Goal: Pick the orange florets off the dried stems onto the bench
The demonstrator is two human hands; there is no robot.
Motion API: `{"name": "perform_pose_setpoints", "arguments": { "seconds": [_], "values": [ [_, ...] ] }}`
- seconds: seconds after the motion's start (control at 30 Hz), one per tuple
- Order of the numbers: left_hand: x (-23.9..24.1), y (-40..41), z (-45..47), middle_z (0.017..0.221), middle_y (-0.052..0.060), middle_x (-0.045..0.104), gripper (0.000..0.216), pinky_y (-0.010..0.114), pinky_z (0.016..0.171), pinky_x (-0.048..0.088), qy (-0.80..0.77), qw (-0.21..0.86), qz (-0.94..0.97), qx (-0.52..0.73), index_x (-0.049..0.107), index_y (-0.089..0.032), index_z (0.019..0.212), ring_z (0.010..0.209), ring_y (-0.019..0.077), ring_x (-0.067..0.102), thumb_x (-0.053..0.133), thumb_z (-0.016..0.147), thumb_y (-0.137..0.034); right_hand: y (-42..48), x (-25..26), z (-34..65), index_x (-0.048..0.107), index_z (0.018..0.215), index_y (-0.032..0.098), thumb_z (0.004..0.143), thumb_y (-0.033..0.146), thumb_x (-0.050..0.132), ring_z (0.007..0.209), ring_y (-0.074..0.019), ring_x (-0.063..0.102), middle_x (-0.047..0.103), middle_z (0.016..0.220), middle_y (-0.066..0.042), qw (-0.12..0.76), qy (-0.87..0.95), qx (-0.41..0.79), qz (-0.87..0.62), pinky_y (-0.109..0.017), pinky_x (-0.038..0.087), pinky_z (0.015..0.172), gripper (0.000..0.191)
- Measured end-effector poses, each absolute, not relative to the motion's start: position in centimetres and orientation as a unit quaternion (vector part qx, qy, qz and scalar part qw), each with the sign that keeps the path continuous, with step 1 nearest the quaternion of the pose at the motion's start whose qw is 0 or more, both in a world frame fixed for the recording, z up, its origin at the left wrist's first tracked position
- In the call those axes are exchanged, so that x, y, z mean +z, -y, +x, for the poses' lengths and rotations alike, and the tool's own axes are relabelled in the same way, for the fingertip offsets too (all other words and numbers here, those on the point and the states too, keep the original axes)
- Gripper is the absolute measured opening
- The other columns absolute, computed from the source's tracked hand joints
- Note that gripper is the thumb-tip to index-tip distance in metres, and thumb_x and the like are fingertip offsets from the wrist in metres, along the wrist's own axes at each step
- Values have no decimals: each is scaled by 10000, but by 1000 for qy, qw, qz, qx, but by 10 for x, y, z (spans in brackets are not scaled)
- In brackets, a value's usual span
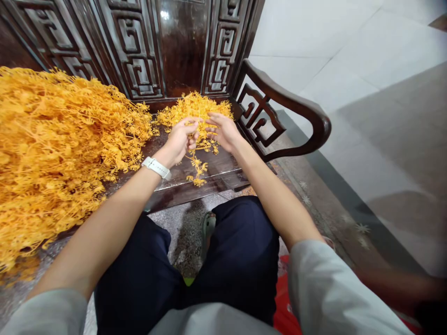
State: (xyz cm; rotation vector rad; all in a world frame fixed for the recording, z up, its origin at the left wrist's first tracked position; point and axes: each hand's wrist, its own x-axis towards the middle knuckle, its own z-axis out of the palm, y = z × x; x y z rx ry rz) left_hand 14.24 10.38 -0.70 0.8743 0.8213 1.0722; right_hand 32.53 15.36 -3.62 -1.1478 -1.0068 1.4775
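Note:
My left hand (181,137), with a white watch on its wrist, is closed on a thin orange plastic sprig (197,168) that dangles below the fingers over the dark wooden bench seat (216,174). My right hand (223,131) meets it, its fingers pinched on the same sprig near the top. Just behind both hands lies a small heap of orange sprigs (193,108) on the seat. A far larger pile of orange sprigs (56,149) covers the bench at the left.
The carved dark backrest (167,46) rises behind the piles. A curved wooden armrest (289,109) closes the bench on the right. My knees in dark shorts (240,251) are below, over a speckled floor. Pale floor tiles (366,70) spread to the right.

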Motion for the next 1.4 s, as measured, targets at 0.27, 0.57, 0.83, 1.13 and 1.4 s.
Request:
{"name": "perform_pose_setpoints", "arguments": {
  "seconds": [0.27, 0.57, 0.83, 1.13, 1.4],
  "values": [
    [-20, -122, 122, 1241, 117, 777, 555, 373, 1029, 562, -326, 649, 393, 565, 505, -225, 1496, 1124, 217, 741, 663, 969, -157, -115, -28, 301, 733, 965, 203, 823, 360, 944, 719, -107, 586, 697, 843, -2, 404, 600, 569, -392, -251, 545, 690, 300],
    [-34, -105, 114, 1106, 136, 814, 408, 408, 1035, 549, -396, 528, 655, 368, 761, -135, 1225, 1047, 233, 739, 835, 896, -364, -115, -15, 313, 703, 1050, 246, 954, 310, 788, 1023, -203, 684, 721, 1010, -49, 524, 519, 509, -444, -270, 543, 698, 143],
    [-27, -100, 113, 1121, 111, 791, 452, 370, 1010, 537, -388, 488, 671, 400, 789, -145, 1086, 1046, 226, 713, 841, 883, -545, -110, -9, 314, 729, 1061, 234, 976, 387, 777, 1046, -193, 690, 733, 1044, -49, 518, 538, 518, -417, -276, 578, 760, 181],
    [-29, -99, 118, 709, 19, 657, 310, 272, 703, 544, -458, 519, 556, 461, 638, -151, 724, 670, 130, 626, 856, 907, -274, -100, -8, 298, 692, 1214, 291, 924, 473, 853, 1106, -207, 654, 678, 1145, -45, 494, 550, 521, -427, -295, 581, 832, 378],
    [-27, -102, 113, 704, 30, 695, 258, 235, 595, 539, -495, 505, 475, 524, 641, -142, 747, 573, 113, 633, 828, 905, -225, -94, 0, 300, 703, 840, 237, 1004, 503, 704, 945, -237, 579, 683, 898, -49, 389, 769, 310, -402, -414, 476, 1012, 312]
  ]
}}
